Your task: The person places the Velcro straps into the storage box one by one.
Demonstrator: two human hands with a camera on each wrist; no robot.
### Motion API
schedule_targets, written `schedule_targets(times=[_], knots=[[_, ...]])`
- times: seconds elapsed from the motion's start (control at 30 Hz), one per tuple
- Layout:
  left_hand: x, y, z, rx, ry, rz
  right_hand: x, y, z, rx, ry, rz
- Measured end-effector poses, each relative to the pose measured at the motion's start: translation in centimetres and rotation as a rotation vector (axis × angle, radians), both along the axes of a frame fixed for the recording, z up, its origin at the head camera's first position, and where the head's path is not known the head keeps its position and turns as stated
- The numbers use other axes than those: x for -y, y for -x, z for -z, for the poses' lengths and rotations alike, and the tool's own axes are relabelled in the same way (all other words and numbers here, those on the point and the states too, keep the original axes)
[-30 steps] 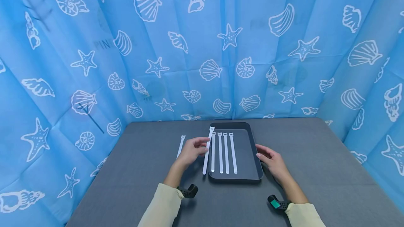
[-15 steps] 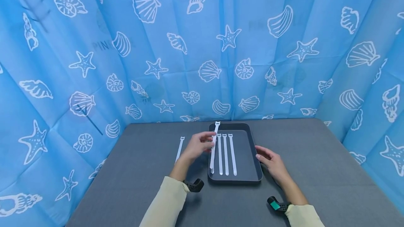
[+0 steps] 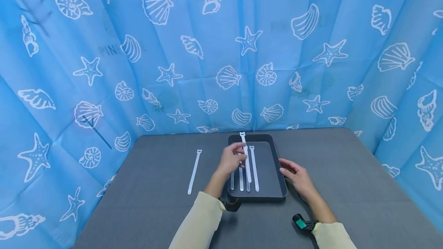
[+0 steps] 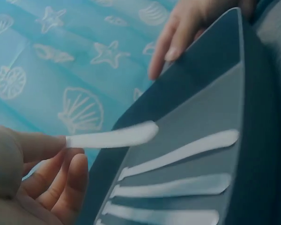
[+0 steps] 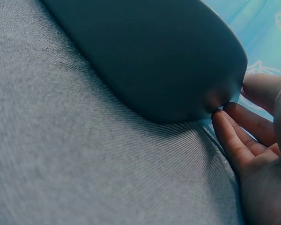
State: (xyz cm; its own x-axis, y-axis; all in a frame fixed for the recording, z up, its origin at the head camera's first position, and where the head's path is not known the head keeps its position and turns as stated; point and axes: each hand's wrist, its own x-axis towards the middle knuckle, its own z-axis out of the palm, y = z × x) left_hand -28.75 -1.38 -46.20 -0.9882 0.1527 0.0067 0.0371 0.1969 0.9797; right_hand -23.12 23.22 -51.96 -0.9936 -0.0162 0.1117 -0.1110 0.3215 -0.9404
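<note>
A tray (image 3: pixel 275 156) sits mid-table (image 3: pixel 346 172), toward the back edge, before a curtain (image 3: pixel 173 49). Ties (image 3: pixel 255 170) lie in it side by side, running front to back. The left hand (image 3: pixel 232 160) is over the tray's left part, holding a strap (image 3: pixel 246 156) above them. The right hand (image 3: pixel 298 178) rests at the tray's right wall. One tie (image 3: pixel 194 172) lies on the table, left of the tray.

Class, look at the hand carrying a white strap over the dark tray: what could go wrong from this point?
1. The left hand pinches the held strap near one end only, so it may sag or slip.
2. It hangs over the straps in the tray, so it could land across them.
3. The right hand only touches the tray at its rim; a knock might shift it.
</note>
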Motion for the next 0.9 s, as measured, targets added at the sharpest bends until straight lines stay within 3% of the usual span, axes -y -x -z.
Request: schedule_targets(times=[0.27, 0.7, 0.9], knots=[[-2.9, -0.7, 0.6, 0.001, 0.138, 0.027, 0.0, 0.1, -0.1, 0.002, -0.001, 0.007], [-5.3, -1.0, 2.1, 0.051, 0.21, 0.135, 0.0, 0.2, -0.1, 0.012, 0.007, 0.014], [-6.1, -1.1, 2.2, 0.074, 0.225, 0.174, 0.0, 0.2, -0.1, 0.029, 0.017, 0.006]])
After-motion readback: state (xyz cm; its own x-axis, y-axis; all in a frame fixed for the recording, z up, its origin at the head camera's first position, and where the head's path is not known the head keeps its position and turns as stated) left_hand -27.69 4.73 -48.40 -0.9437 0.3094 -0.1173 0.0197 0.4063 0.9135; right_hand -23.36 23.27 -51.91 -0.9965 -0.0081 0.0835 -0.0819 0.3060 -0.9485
